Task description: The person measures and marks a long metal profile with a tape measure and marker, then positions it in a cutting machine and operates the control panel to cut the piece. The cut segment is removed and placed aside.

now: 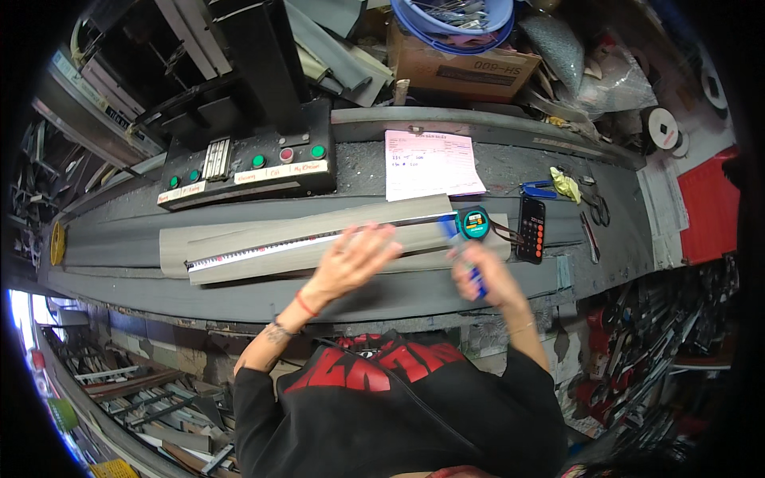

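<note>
Just beyond right fingers, tape measure

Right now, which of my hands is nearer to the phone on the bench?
Your right. The right hand is just left of the phone and closer to your body; the left hand is farther left, by the extended tape blade.
</note>
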Demonstrator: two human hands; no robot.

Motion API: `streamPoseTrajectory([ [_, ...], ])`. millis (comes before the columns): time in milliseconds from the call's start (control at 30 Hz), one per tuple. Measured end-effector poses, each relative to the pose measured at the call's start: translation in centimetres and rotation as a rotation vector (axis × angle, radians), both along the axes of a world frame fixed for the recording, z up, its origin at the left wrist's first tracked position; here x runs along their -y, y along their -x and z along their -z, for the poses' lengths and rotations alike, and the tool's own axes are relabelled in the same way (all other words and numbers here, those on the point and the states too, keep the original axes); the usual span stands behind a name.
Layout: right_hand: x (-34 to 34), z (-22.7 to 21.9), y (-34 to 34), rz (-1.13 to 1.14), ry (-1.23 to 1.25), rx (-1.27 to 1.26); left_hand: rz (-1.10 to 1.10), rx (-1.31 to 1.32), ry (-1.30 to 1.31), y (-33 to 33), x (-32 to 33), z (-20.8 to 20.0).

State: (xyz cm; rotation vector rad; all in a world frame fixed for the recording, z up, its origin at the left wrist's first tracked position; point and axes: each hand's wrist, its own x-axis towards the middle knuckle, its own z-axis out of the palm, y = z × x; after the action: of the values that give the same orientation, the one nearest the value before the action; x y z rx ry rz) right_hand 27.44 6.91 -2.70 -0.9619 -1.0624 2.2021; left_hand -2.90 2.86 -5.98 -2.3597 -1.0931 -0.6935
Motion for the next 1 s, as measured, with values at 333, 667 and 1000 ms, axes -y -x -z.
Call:
streamPoseTrajectory([
  [333,4.4,-1.4,6.6,-0.421,-0.128,0.223,0.279,0.061,-0.037,-3.5,0.3,-0.8],
  [667,4.9,-4.7,6.7,-0.412,-1.327,0.586,-0.042,-0.043,0.013,-3.7,4.0,-4.3],
  [1000,-0.2,-9.0,1.5,0.102,-1.690,0.972,-0.665,0.505,0.333,8.6,3.3,-5.3],
])
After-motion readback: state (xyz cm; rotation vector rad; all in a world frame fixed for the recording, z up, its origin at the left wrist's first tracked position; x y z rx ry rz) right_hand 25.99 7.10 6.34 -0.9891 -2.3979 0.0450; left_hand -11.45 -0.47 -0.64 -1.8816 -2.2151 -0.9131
